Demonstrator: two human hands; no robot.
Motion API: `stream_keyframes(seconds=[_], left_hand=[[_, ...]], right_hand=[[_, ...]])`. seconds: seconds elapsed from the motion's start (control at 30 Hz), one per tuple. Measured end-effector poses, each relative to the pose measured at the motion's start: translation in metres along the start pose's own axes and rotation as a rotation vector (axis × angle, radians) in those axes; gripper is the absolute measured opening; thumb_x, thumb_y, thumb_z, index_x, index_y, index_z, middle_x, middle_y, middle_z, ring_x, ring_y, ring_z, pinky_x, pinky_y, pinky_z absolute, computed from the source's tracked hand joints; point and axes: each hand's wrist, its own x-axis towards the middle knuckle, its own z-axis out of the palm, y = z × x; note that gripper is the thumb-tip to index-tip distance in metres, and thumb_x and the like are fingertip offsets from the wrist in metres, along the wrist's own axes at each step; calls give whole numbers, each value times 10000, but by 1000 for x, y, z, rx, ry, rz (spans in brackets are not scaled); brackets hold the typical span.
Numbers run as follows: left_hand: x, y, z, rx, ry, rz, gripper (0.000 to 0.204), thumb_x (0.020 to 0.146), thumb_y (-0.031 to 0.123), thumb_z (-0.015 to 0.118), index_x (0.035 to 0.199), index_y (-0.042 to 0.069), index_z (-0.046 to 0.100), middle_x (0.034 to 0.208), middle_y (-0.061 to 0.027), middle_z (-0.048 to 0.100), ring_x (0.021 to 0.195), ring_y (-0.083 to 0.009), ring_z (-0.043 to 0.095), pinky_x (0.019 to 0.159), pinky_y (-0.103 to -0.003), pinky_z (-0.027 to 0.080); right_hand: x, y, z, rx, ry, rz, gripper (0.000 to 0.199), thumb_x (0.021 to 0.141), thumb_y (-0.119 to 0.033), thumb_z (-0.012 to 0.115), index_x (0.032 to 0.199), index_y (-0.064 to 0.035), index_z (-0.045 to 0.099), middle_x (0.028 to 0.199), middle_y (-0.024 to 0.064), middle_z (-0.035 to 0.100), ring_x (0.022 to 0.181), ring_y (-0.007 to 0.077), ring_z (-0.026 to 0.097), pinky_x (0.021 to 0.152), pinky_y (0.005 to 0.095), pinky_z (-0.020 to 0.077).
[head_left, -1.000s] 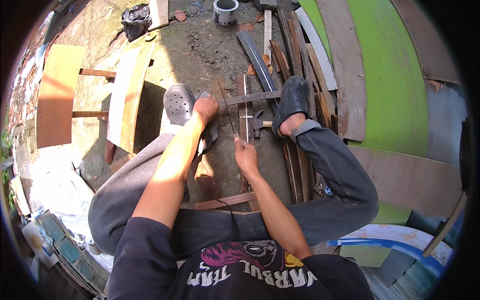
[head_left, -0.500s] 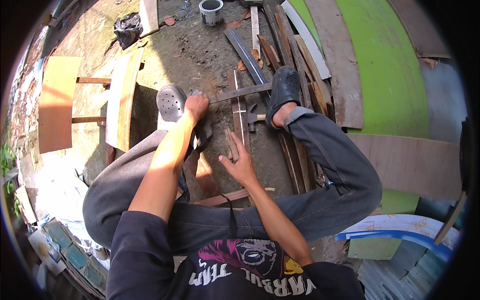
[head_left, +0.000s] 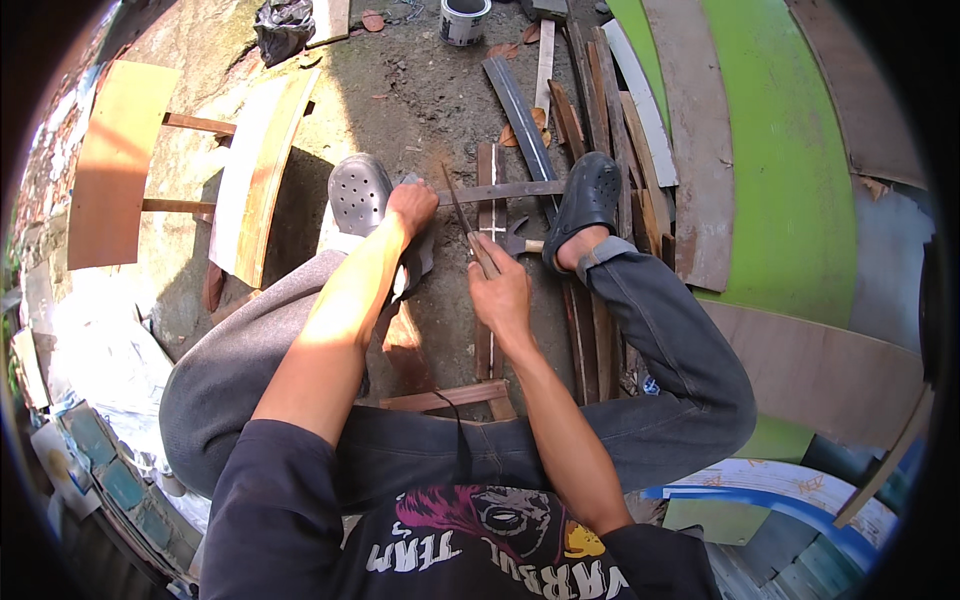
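My left hand (head_left: 411,207) is closed on the left end of a narrow wooden strip (head_left: 470,193), beside the left clog (head_left: 360,195). The strip lies crosswise over a dark wooden batten (head_left: 488,215) with a pale line along it. Its right end reaches the right clog (head_left: 590,200). In my right hand (head_left: 503,298) is a handsaw (head_left: 462,212), gripped by its wooden handle. Seen nearly edge-on, its thin blade points away from me and crosses the strip close to my left hand. A claw hammer (head_left: 516,240) lies between the batten and the right clog.
Several long battens (head_left: 590,110) lie at the right, beside green and brown boards (head_left: 775,150). At left stands a piece of two panels joined by rails (head_left: 240,180). A paint can (head_left: 464,22) and a black plastic bag (head_left: 284,30) are at the far side. A wooden frame piece (head_left: 445,397) lies near my legs.
My right hand has pushed the saw forward, away from me, and its blade now extends past the strip. My left hand keeps its hold on the strip. The view has shifted slightly.
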Motion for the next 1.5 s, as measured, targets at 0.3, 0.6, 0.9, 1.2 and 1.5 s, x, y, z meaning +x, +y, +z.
stream_keyframes(seconds=[0.3,0.6,0.9,1.2,1.5], left_hand=[[-7,-4,8,-17,51,-54,228,925,126,519,961,26,721,1028,-176,712,913,-275,715,752,-371,581],[1,-9,3,5,102,-59,218,927,122,520,939,30,717,975,-162,724,853,-282,725,718,-379,583],[-2,-3,10,-31,0,-28,220,873,110,536,1037,-2,631,1147,-207,649,888,-316,707,717,-420,574],[-5,-2,15,-24,119,-33,225,917,111,511,1005,7,690,1040,-188,702,910,-317,711,747,-396,582],[-5,-1,5,-34,15,-28,186,878,102,534,1000,2,631,1124,-203,655,888,-324,704,722,-420,572]], right_hand=[[-66,-9,-38,106,-74,-38,473,843,-49,553,1316,-30,567,1224,239,624,1133,390,609,956,384,482],[-24,1,4,47,-52,-46,513,834,-44,545,1347,-27,534,1240,243,612,1153,391,591,961,390,474],[-41,17,-7,111,-62,-33,529,826,-4,531,1355,6,518,1282,227,602,1192,336,593,1002,354,450],[-102,-4,-52,141,-102,-63,526,832,-18,535,1358,-11,521,1249,251,607,1160,369,598,937,372,479],[-46,8,-6,91,-79,-14,521,840,-22,533,1361,-39,525,1223,256,621,1150,376,605,927,369,483]])
